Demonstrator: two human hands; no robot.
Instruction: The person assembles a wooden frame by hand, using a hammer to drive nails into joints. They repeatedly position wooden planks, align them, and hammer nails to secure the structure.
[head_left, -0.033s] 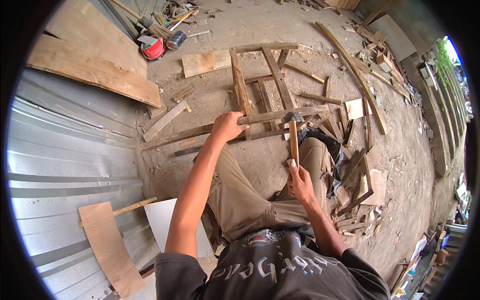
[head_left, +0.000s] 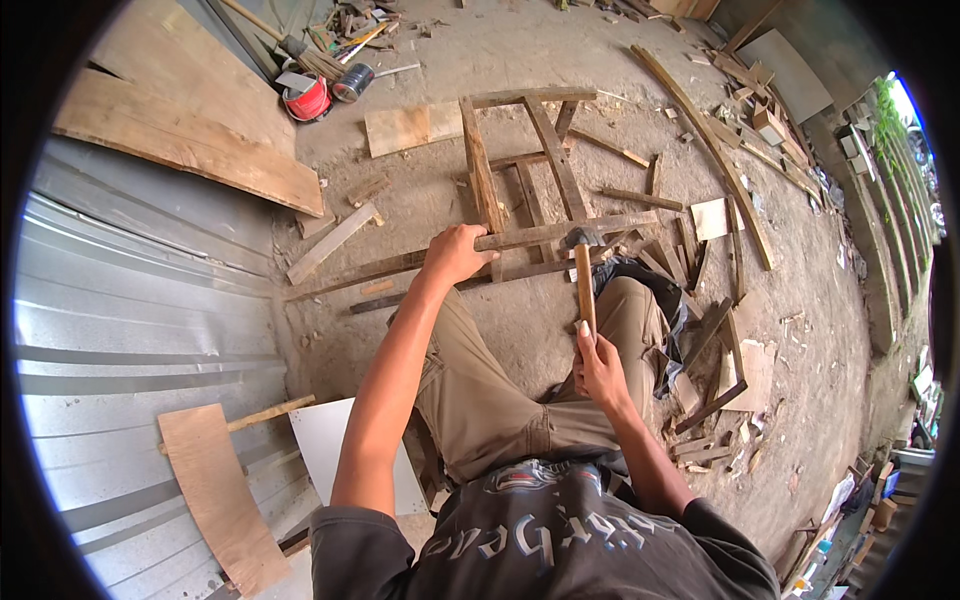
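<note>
A wooden frame (head_left: 482, 165) of nailed battens stands on the dirt floor in front of my knees. My left hand (head_left: 458, 252) is closed on the left part of its near rail, beside an upright joint. The fingertips on the far side are partly hidden. In my right hand (head_left: 597, 368) is a hammer (head_left: 586, 285), gripped low on its wooden handle with the thumb laid along it. The dark hammer head is over the right part of the near rail; whether it touches the wood I cannot tell.
Offcuts (head_left: 690, 250) litter the floor at right, with a long batten (head_left: 705, 150) beyond. Corrugated metal sheeting (head_left: 150, 340) and a broad plank (head_left: 190, 150) flank my left. A red bucket (head_left: 307, 101) and a dark can (head_left: 353, 81) are at far left.
The hammer head has shifted very slightly left and toward me. My left hand and the wooden frame have stayed put.
</note>
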